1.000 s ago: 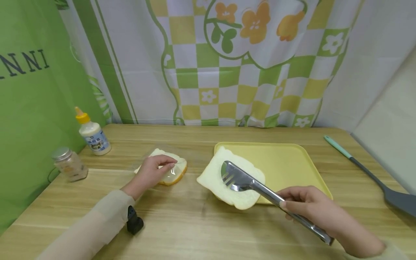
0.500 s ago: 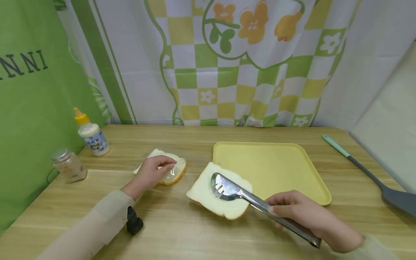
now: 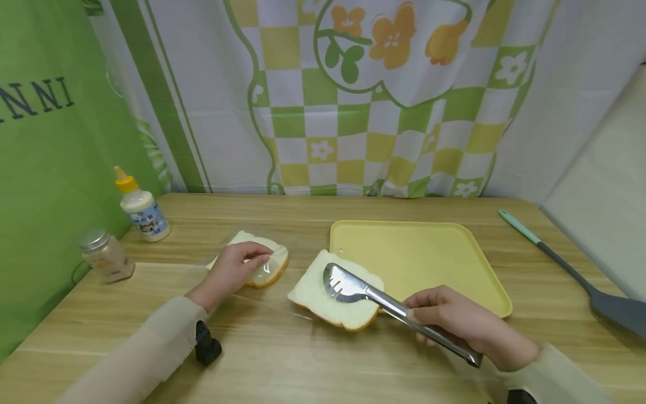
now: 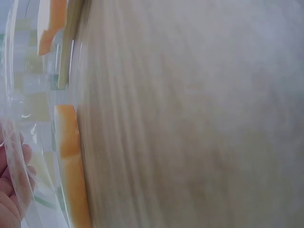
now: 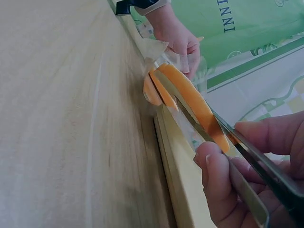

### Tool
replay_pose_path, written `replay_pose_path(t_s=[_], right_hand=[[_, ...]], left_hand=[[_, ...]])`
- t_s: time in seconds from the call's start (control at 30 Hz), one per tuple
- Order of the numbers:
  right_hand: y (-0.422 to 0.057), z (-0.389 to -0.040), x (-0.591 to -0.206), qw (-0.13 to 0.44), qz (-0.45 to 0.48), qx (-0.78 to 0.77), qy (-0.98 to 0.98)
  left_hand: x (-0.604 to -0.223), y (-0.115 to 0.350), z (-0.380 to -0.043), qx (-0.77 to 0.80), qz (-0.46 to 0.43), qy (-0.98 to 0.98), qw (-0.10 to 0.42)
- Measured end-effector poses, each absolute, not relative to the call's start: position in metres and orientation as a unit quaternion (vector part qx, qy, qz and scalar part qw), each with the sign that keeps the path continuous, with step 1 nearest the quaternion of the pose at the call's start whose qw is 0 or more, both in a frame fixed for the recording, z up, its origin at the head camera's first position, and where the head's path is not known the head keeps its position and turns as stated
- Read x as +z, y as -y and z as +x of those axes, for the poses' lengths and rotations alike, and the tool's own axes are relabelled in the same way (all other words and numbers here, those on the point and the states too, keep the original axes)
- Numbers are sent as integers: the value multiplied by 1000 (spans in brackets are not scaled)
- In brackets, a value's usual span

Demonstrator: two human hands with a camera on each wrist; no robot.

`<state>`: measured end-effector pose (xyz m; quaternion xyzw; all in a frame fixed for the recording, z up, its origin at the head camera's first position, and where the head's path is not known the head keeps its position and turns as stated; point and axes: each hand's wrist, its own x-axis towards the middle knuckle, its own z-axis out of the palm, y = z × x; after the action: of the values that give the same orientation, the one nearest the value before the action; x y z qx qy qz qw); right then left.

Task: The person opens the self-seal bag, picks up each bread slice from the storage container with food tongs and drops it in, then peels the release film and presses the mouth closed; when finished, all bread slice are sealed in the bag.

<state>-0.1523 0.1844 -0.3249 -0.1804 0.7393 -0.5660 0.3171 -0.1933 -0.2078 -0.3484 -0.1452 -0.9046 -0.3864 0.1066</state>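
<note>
My left hand (image 3: 236, 270) pinches clear plastic film (image 4: 28, 95), apparently a bag, over a slice of white bread (image 3: 278, 266) lying on the table. My right hand (image 3: 451, 317) grips metal tongs (image 3: 391, 304); their slotted end clamps a second bread slice (image 3: 308, 289) from above and below. That slice is tilted, at the tray's front left corner, to the right of the first. In the right wrist view, the thumb and fingers squeeze the tongs' two arms around the orange-brown crust (image 5: 194, 99). Plastic lies close to the slice; whether it goes around it, I cannot tell.
A yellow tray (image 3: 419, 252) lies right of centre. Farther right is a dark spatula (image 3: 570, 266) with a green handle. At the left stand a squeeze bottle (image 3: 146, 216) with a yellow cap and a jar (image 3: 108, 258) with a metal lid. A patterned curtain (image 3: 353, 123) hangs behind.
My right hand has carried the tongs and the bread slice left off the tray and lowered them, closer to the plastic. My left hand stays in place.
</note>
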Motion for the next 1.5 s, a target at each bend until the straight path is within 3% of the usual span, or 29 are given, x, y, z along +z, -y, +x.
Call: replay_pose_path(t_s=[0.93,1.5], right_hand=[[-130,-186,-330,306,-188,-549,-755],[-101,-201,-330,290,-189,-530,-774]], left_hand=[[-350,203,-188,-404,-131,898,111],[-350,203,-191,-421,-132,886,140]])
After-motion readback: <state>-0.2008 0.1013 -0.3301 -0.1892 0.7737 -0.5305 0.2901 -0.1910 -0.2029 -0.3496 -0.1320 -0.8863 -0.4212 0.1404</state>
